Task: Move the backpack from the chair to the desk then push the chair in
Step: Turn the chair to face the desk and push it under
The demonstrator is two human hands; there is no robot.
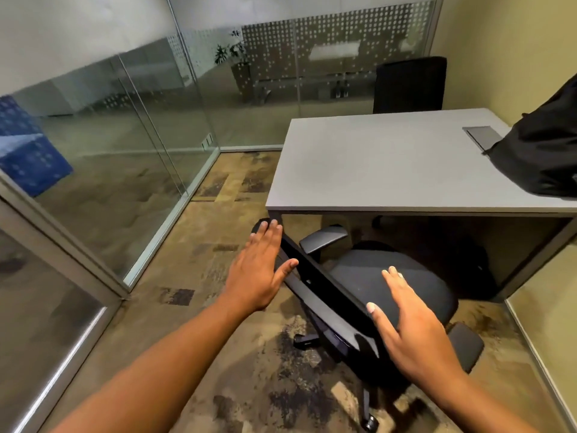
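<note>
My left hand (260, 270) lies flat with the fingers straight and close together, thumb spread out to the side, the fingertips reaching the far upper corner of the chair's backrest (324, 295); whether the palm presses the frame or floats just off it I cannot tell. My right hand (412, 326) is just as flat and unclenched, fingers loosely together, thumb tip resting on the top edge of the backrest near its closer end, the other fingers stretched out over the seat. Neither hand grips anything. Both bare forearms run back toward me from the bottom of the view. The black office chair (396, 285) stands turned at an angle, its seat partly under the front edge of the grey desk (374, 170), one armrest (323, 237) just beneath the desk's lip and the other armrest (466, 345) out on my right. The chair's wheeled base shows on the patterned carpet (218, 307) below. The black backpack (540, 145) sits on the desk's right end, partly cut off by the frame edge, beside a small grey hatch (482, 135) in the desktop. Behind the desk a second dark chair (410, 84) faces it, and glass walls (125, 135) close in the room on the left and far sides.
</note>
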